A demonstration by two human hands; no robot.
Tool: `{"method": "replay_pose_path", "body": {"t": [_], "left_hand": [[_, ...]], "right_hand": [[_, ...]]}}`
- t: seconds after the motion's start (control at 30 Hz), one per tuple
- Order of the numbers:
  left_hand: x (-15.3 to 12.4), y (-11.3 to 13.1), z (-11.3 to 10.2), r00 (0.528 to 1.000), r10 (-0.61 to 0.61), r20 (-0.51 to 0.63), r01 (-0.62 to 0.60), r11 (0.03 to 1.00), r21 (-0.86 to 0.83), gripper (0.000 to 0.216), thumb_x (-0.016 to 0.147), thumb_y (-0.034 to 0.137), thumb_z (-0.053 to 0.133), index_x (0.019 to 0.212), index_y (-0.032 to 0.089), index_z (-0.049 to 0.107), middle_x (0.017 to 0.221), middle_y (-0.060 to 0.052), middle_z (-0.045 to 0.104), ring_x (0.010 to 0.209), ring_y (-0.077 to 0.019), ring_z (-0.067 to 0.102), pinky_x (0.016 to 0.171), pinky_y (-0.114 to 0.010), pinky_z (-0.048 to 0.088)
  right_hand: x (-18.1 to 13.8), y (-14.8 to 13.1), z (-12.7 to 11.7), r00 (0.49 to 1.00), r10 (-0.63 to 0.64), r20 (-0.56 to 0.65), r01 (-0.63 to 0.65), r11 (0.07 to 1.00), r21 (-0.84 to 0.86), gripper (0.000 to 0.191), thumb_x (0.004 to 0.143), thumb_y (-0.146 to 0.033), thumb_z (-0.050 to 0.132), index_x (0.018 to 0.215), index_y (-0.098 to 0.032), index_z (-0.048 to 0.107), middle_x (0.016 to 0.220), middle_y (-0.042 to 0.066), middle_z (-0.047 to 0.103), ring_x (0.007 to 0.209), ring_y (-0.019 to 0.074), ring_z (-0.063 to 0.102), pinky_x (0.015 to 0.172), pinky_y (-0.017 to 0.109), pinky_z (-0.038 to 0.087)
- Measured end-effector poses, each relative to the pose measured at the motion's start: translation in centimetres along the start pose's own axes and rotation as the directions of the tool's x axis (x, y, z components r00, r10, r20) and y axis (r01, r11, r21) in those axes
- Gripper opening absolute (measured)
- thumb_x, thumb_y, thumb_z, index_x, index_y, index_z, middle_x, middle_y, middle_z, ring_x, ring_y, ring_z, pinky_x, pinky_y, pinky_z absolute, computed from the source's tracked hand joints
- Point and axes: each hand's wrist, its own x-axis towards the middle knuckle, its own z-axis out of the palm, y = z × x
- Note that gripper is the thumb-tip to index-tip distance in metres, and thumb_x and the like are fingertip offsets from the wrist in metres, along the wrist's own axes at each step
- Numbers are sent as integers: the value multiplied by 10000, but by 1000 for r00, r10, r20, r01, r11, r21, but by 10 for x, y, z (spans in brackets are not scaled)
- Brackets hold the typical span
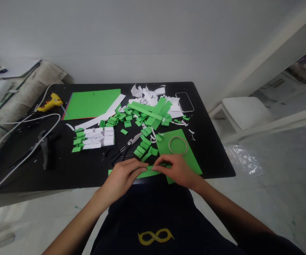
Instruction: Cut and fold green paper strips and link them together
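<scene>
Near the table's front edge, my left hand [124, 174] pinches a green paper strip [149, 173] between thumb and fingers. Close beside it my right hand [176, 168] pinches the same strip, its fingertips almost meeting the left ones. Part of the strip is hidden under both hands. Under and beyond my right hand lies a green sheet [192, 159] with a roll of tape [170, 142] on it. Black-handled scissors [123, 148] lie just past my left hand. Several small folded green pieces [143, 146] sit beyond the fingertips.
A block of folded white and green pieces [99, 138] lies left of the scissors. Behind are green scraps [153, 113], white scraps [147, 95], a green sheet stack [91, 102] and a phone case [184, 102]. A yellow glue gun [51, 102] and white cable [22, 170] occupy the left.
</scene>
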Motion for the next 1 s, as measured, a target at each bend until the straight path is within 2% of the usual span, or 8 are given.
{"method": "replay_pose_path", "body": {"t": [0.17, 0.43, 0.6, 0.67, 0.8, 1.0], "left_hand": [[-1, 0, -2, 998, -7, -63, 3, 998, -56, 200, 1033, 254, 656, 1184, 241, 788, 970, -49, 796, 840, -178, 749, 754, -272, 591], [-3, -4, -2, 998, -10, -62, 3, 995, -105, 186, 1027, 243, 670, 1141, 254, 817, 1005, -52, 801, 868, -172, 760, 750, -263, 583], [-3, -4, -3, 998, 2, -57, -9, 993, -121, 185, 1021, 236, 683, 1153, 263, 810, 993, -40, 793, 864, -162, 753, 746, -260, 578], [-3, -4, -4, 997, 8, -78, -18, 992, -121, 176, 1020, 228, 682, 1140, 252, 810, 996, -44, 793, 870, -163, 753, 745, -259, 579], [-3, -5, -6, 992, 26, -120, -38, 995, -95, 173, 1019, 206, 678, 1129, 237, 808, 981, -46, 793, 846, -156, 752, 721, -246, 573], [1, 4, -5, 996, 9, -91, -10, 1000, -13, 191, 1030, 201, 647, 1154, 234, 788, 1011, -55, 793, 888, -177, 757, 764, -275, 588]], "right_hand": [[-1, 4, 6, 993, 20, -115, -2, 989, 148, 164, 825, -345, 873, 864, -217, 778, 848, 18, 792, 791, 193, 732, 739, 328, 579], [-3, 1, 9, 988, 30, -154, 3, 979, 206, 231, 796, -403, 906, 862, -218, 783, 844, 28, 798, 798, 201, 743, 748, 347, 591], [-3, 2, 9, 987, 31, -157, 7, 971, 238, 249, 779, -386, 920, 897, -221, 775, 898, 34, 801, 852, 206, 761, 803, 360, 620], [-3, 0, 8, 989, 64, -132, -30, 969, 244, 265, 786, -383, 911, 944, -219, 776, 910, 40, 798, 847, 205, 764, 801, 362, 631], [-1, -4, 5, 986, 163, -37, -142, 933, 332, 309, 805, -450, 886, 958, -205, 776, 812, 23, 776, 746, 193, 761, 746, 361, 655], [-2, -2, 10, 981, 174, -85, -131, 922, 365, 341, 756, -471, 919, 918, -203, 784, 752, 13, 768, 703, 195, 759, 738, 366, 652]]}}
